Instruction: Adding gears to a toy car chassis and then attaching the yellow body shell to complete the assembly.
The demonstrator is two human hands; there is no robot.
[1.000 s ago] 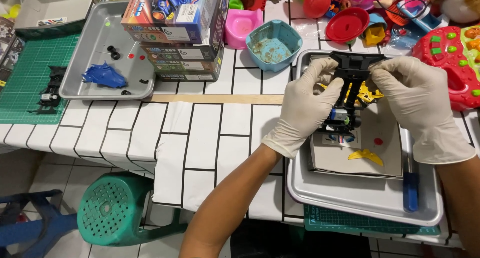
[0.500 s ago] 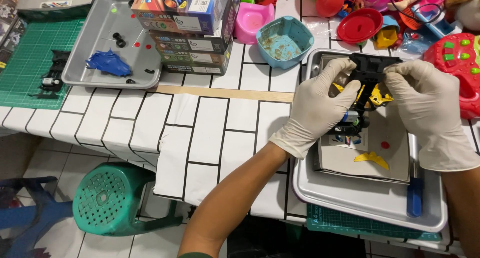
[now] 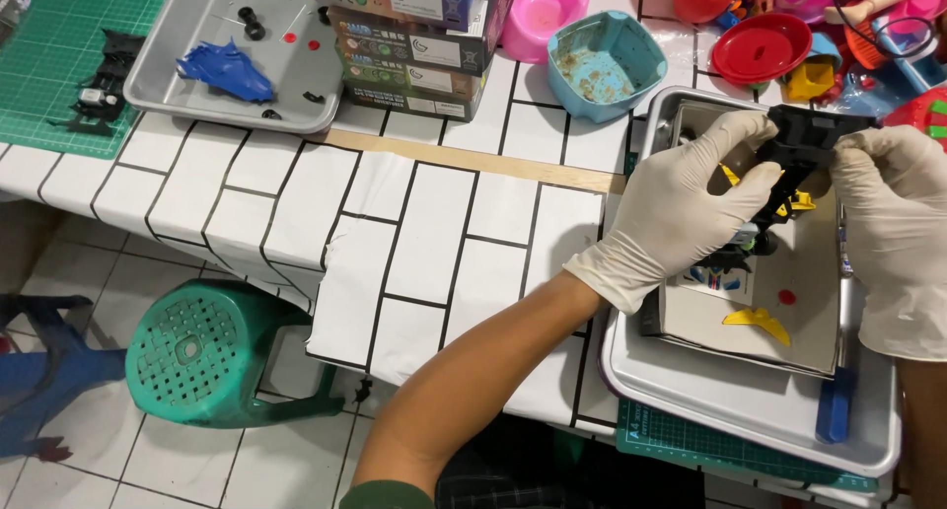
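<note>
Gloved left hand [image 3: 681,208] and right hand [image 3: 893,208] pinch opposite sides of a black toy-car chassis [image 3: 804,144] (yellow parts attached), raised over the far edge of a grey metal tray [image 3: 730,410] holding a booklet [image 3: 760,322].

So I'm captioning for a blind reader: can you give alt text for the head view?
Two gloved hands, left hand and right hand, hold a black plastic part over a grey tray on a white tiled table. The tray holds a booklet with a yellow piece; a green stool stands below.
</note>
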